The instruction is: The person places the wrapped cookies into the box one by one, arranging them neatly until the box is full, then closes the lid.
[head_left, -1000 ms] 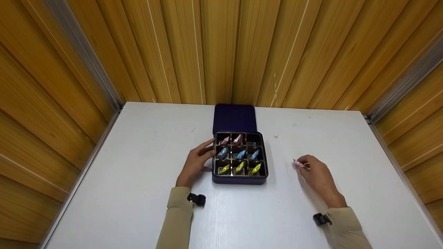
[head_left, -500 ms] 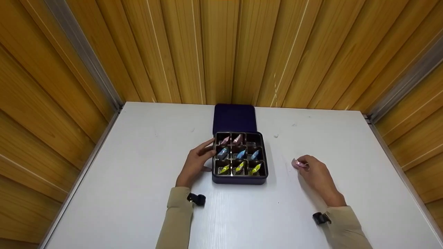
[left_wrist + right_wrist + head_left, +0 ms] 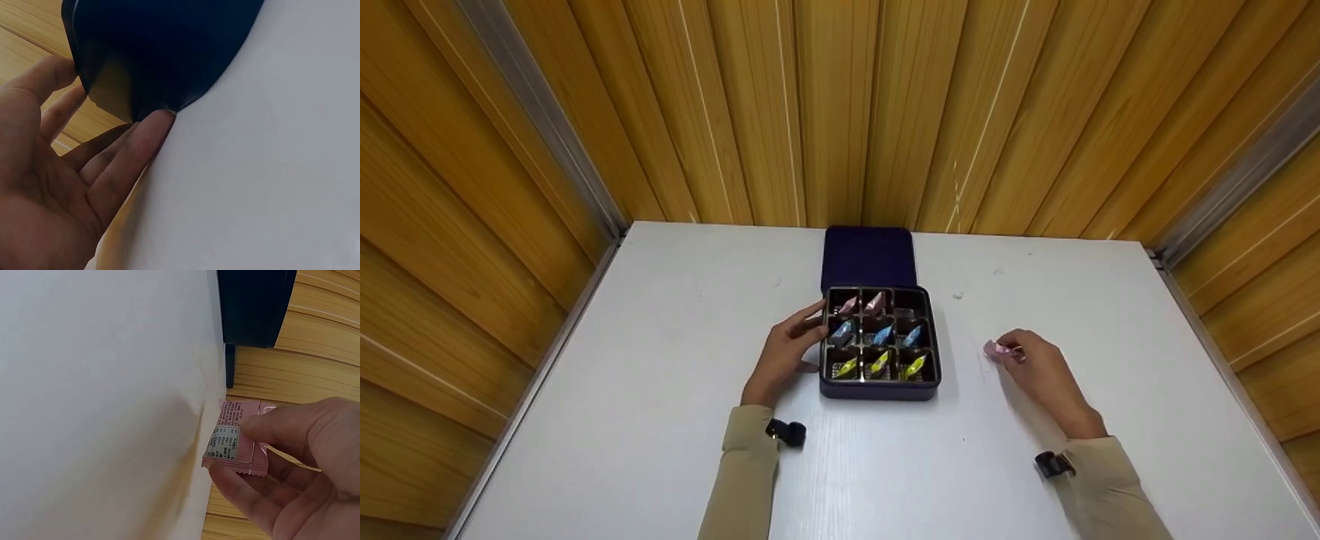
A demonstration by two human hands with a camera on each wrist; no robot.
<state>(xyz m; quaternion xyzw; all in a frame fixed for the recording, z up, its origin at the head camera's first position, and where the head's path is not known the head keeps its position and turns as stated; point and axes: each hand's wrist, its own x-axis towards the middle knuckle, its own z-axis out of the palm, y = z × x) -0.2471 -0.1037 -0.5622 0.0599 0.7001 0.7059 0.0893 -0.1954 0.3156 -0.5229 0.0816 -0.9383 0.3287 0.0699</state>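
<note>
A dark blue tin [image 3: 880, 390] lies on the white table, divided into small compartments. Pink packets [image 3: 875, 303] sit at the back left and back middle; the back right compartment holds none. Blue packets [image 3: 883, 334] fill the middle row, yellow ones [image 3: 879, 364] the front row. My left hand [image 3: 785, 352] touches the tin's left side with fairly straight fingers [image 3: 132, 147]. To the tin's right, just over the table, my right hand [image 3: 1041, 373] pinches a small pink packet [image 3: 239, 439] between thumb and fingers. Printed text and a serrated edge show on it in the right wrist view.
The tin's lid [image 3: 868, 256] lies folded back behind it, near the wood-look wall [image 3: 840, 112]. Similar panels stand left and right of the table [image 3: 645, 450]. Small marks [image 3: 958, 295] dot the tabletop.
My right hand has shifted slightly left and away from me with the pink packet, which has turned a little between the fingers. The left hand and the tin stay in place.
</note>
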